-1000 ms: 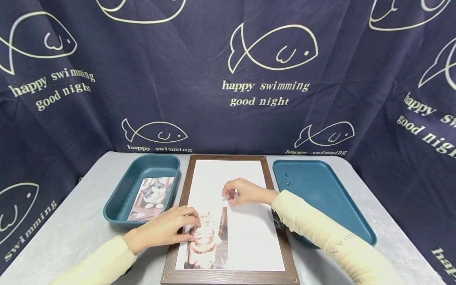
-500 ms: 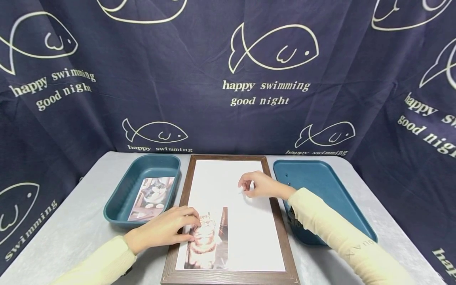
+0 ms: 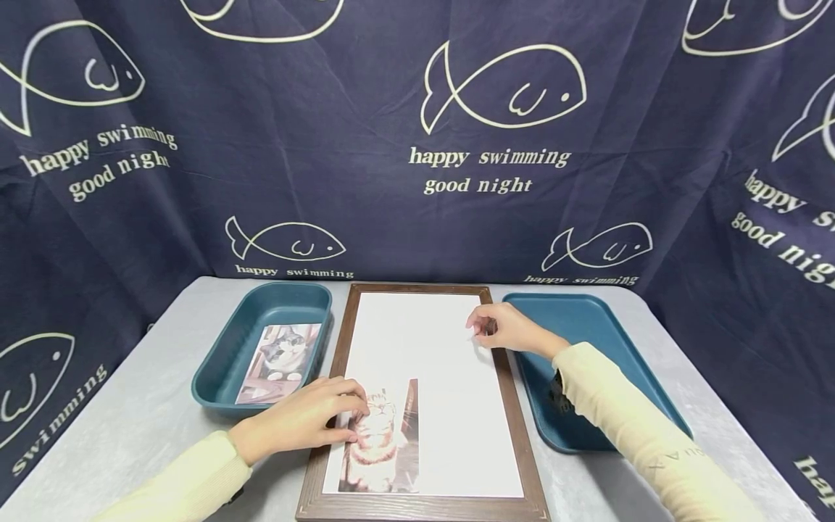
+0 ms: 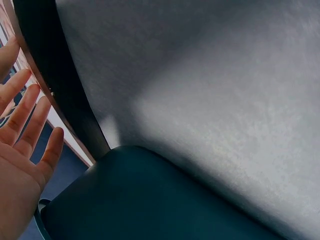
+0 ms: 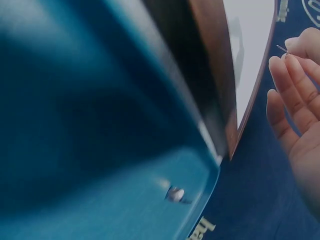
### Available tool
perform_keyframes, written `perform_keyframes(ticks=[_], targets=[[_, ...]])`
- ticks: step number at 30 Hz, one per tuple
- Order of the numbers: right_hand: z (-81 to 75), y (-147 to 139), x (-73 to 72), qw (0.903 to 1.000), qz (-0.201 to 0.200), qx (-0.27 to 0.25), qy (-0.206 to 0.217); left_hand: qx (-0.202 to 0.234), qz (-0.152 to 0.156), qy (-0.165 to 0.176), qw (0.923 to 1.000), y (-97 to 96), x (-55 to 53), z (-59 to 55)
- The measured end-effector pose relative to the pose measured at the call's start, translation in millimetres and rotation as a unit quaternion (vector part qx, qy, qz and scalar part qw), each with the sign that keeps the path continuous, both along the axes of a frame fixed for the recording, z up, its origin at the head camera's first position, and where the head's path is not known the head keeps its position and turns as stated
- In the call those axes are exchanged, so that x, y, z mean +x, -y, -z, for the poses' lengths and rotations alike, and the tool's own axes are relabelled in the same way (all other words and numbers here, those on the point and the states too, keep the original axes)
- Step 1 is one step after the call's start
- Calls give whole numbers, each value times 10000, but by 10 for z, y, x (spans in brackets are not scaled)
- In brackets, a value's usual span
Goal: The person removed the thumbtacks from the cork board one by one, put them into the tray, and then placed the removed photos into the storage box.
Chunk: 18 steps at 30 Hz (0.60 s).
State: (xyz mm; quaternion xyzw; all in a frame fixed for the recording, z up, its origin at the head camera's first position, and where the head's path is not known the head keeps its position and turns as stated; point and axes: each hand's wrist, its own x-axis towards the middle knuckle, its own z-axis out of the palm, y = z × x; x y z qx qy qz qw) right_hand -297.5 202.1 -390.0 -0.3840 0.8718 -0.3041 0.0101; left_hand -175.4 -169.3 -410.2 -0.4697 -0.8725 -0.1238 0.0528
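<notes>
My left hand (image 3: 303,419) rests with its fingertips on the left edge of an orange cat photo (image 3: 375,464). In the left wrist view its fingers look loosely extended. The photo lies flat in the lower left of a white board (image 3: 466,428) with a brown wooden frame. Over the board's right side, my right hand (image 3: 512,330) pinches a small pale pushpin (image 3: 471,333) between thumb and fingertips. Its thin needle (image 5: 282,48) sticks out in the right wrist view. The hand is apart from the photo.
A deep teal bin (image 3: 218,370) on the left holds a grey-and-white cat photo (image 3: 285,355). To the right lies a shallow teal tray (image 3: 613,362), partly under my right forearm, with a small pushpin (image 5: 175,194) in it. A navy fish-print curtain (image 3: 378,145) hangs behind.
My right hand has moved right and slightly away from me, from the photo's upper corner to the board's right side, holding the pushpin. The left hand and photo have stayed put.
</notes>
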Motion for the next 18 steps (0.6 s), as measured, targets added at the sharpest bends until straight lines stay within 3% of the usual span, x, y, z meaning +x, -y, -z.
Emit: perform_keyframes(ticks=[9, 18], targets=[[15, -276, -12, 9983, 531, 19, 220, 5, 21, -21, 10000, 8, -1, 12], [110, -557, -65, 9967, 792, -192, -15, 5, 34, -6, 10000, 9, 4, -8]])
